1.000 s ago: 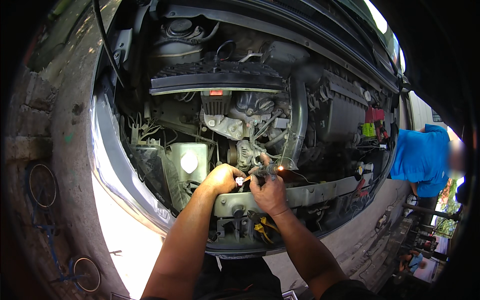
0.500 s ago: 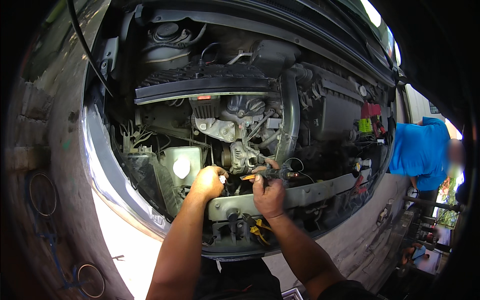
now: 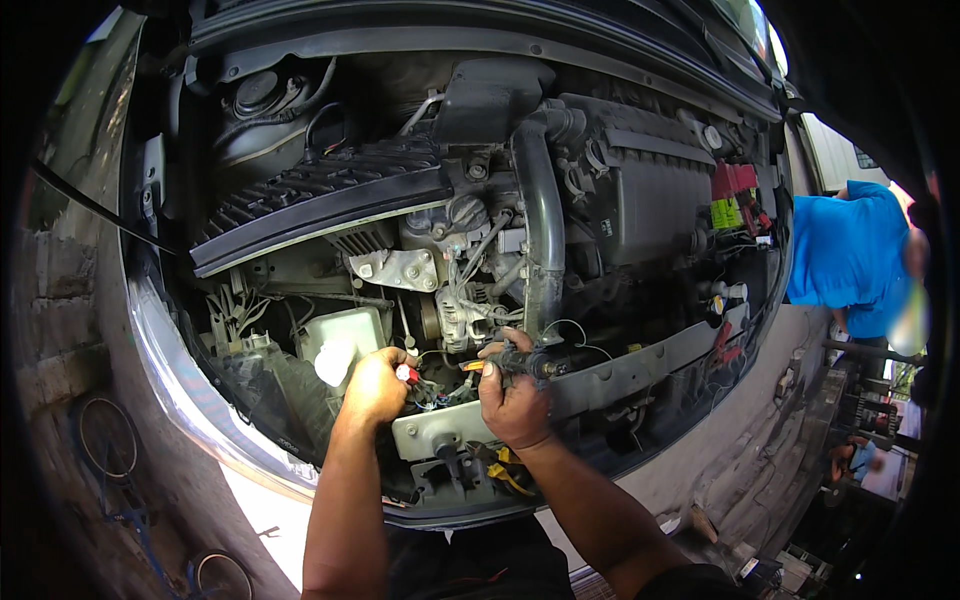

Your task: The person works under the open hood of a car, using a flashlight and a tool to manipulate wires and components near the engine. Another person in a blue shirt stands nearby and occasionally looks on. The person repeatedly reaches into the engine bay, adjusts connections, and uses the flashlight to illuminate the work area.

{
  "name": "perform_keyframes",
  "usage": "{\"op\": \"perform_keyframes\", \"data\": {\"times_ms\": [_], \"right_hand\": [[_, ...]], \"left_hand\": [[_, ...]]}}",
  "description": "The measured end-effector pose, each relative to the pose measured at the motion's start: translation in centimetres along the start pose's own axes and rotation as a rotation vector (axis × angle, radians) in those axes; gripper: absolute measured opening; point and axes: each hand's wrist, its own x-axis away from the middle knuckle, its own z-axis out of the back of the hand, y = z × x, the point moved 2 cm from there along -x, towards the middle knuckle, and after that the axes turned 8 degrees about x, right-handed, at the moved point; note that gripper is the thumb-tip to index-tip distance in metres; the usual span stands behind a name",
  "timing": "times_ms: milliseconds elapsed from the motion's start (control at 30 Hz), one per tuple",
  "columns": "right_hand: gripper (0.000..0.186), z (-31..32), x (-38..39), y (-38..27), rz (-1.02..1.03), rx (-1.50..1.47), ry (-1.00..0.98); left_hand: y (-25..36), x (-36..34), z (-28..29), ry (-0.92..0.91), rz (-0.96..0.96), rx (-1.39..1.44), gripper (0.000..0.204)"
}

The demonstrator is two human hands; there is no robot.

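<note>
Over the front of a car's engine bay, my left hand (image 3: 374,388) pinches a small red-and-white piece (image 3: 406,373), too small to identify. Thin coloured wires (image 3: 432,398) lie beside its fingers. My right hand (image 3: 520,408) grips a dark cylindrical tool (image 3: 537,364) with an orange part pointing toward the left hand. A gap separates the tool's orange end from the red-and-white piece. Behind the hands sits the alternator (image 3: 462,320). A whitish plastic reservoir (image 3: 337,358) stands just beyond my left hand. The right palm is hidden.
A metal crossbar (image 3: 620,377) runs along the bay's front. Yellow-handled pliers (image 3: 508,472) rest below it. A thick black pipe (image 3: 541,230) and a black air-filter box (image 3: 650,205) lie farther back. A person in a blue shirt (image 3: 845,250) stands at the right.
The view has shifted, so the bay appears farther left. The red part at my left fingers and the coloured wires now show. My right hand still grips the tool.
</note>
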Motion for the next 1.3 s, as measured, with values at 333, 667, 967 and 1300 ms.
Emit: {"op": "perform_keyframes", "data": {"times_ms": [333,667,967,1300], "right_hand": [[0.050,-0.2,-0.9,-0.2,0.115,0.054,-0.096],[0.042,-0.1,-0.7,-0.4,0.106,0.077,-0.136],[0.046,0.0,-0.8,-0.4,0.045,0.108,-0.211],[0.048,-0.1,-0.7,-0.5,0.057,0.144,-0.228]], "left_hand": [[-0.1,-0.8,-1.0,-0.213,-0.110,0.221,0.035],[2.2,-0.1,-0.9,-0.282,-0.192,0.044,0.032],[2.3,0.1,-0.9,-0.249,-0.203,0.003,0.034],[2.4,0.0,-1.2,-0.260,-0.211,-0.011,0.034]]}}
